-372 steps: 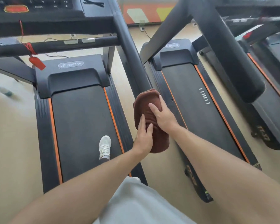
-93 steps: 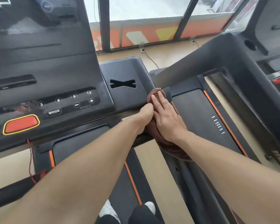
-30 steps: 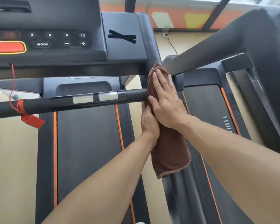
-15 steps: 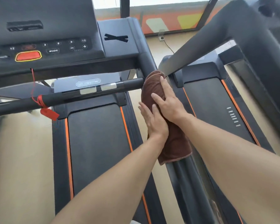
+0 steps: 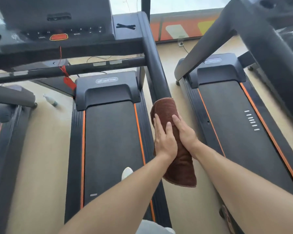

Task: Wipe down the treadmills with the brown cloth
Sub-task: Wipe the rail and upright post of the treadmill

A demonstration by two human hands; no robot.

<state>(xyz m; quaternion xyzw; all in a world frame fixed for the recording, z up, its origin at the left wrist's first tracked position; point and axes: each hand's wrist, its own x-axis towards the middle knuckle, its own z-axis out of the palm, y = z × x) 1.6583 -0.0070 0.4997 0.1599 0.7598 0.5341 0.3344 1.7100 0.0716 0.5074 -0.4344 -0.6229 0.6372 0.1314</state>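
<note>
The brown cloth (image 5: 166, 107) is wrapped over the sloping right handrail (image 5: 155, 65) of the treadmill (image 5: 108, 132) I stand on. My left hand (image 5: 164, 139) lies on the cloth's left side, fingers and thumb curved round it. On the right side my right hand (image 5: 184, 132) holds the cloth against the rail, its fingers hidden behind. The cloth's lower end (image 5: 183, 174) hangs loose below both wrists. Both hands sit about halfway down the rail, well below the console (image 5: 57, 24).
A second treadmill (image 5: 235, 124) stands to the right across a strip of beige floor, and a third (image 5: 3, 124) to the left. A spray bottle (image 5: 51, 101) lies on the floor at left. A red safety tag (image 5: 68, 81) hangs from the crossbar. My white shoe (image 5: 127, 172) is on the belt.
Both hands have slid the cloth down the handrail towards me, away from the console corner. My left hand now lies level with the right instead of below it.
</note>
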